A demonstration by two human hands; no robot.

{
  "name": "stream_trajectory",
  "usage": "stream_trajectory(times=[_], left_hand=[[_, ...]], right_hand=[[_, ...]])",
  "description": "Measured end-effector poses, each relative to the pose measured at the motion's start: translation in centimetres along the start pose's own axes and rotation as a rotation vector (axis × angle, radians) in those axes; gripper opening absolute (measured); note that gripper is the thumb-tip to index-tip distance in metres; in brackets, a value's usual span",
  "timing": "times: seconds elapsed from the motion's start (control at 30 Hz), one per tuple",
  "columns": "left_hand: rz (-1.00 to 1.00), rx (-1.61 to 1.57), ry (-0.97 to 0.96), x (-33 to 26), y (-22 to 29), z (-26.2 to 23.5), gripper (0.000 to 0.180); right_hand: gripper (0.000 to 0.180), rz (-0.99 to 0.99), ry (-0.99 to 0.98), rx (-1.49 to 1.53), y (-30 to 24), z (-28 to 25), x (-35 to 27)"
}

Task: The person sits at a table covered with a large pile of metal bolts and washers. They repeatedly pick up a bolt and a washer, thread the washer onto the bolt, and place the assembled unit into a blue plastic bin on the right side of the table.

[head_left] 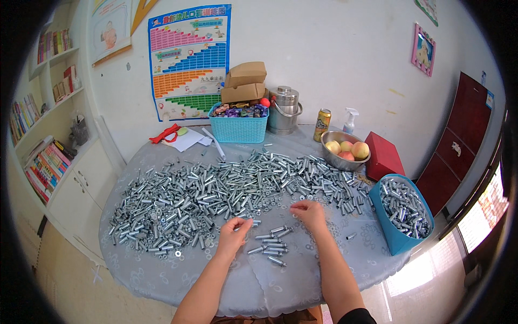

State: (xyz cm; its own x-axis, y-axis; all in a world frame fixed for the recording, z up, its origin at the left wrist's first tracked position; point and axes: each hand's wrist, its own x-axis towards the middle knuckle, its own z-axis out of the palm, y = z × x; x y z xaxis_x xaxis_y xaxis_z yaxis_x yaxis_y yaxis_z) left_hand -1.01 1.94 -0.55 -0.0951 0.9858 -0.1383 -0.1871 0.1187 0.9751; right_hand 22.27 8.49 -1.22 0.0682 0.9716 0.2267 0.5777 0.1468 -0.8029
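Note:
My left hand [235,233] is closed in a pinch, with a short metal sleeve [256,222] at its fingertips. To its right, my right hand [311,214] has thumb and fingers pressed together over the edge of the heap; whatever it holds is too small to make out. Between my forearms lies a small group of sleeve anchor bolts [274,248], several with nuts and washers on their ends. Beyond both hands spreads a wide heap of loose metal sleeves [216,186]. Small flat washers [261,204] are scattered along its near edge.
A blue bin [396,245] full of anchor bolts stands at the right table edge. Behind the heap are a turquoise basket [237,129], a steel canister [284,110], a can [322,125], a spray bottle [350,121], a bowl of fruit [340,159] and a red box [384,156].

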Motion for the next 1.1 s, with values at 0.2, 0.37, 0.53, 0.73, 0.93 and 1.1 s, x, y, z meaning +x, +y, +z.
stream_trajectory(times=[0.2,0.37,0.53,0.73,0.93,1.1], left_hand=[[-0.014,0.038,0.012,-0.4,0.4,0.4,0.02],[-0.017,0.061,0.001,-0.7,0.6,0.6,0.021],[-0.056,-0.038,-0.043,-0.2,-0.2,0.0,0.025],[-0.114,-0.198,-0.081,-0.1,-0.3,-0.4,0.025],[-0.115,-0.22,-0.106,-0.1,-0.3,-0.1,0.024],[-0.109,-0.236,-0.088,0.0,-0.3,-0.2,0.026]], right_hand=[[0.027,-0.008,-0.129,-0.122,-1.0,1.6,-1.0],[0.024,-0.093,-0.087,-0.231,-1.0,1.7,-1.0],[0.019,-0.01,-0.08,-0.164,-2.4,1.9,-1.3],[0.019,0.046,-0.272,0.419,-4.8,2.8,-2.3],[0.015,0.06,-0.347,0.606,-3.9,3.9,-2.5],[0.016,0.078,-0.353,0.623,-3.8,3.7,-2.3]])
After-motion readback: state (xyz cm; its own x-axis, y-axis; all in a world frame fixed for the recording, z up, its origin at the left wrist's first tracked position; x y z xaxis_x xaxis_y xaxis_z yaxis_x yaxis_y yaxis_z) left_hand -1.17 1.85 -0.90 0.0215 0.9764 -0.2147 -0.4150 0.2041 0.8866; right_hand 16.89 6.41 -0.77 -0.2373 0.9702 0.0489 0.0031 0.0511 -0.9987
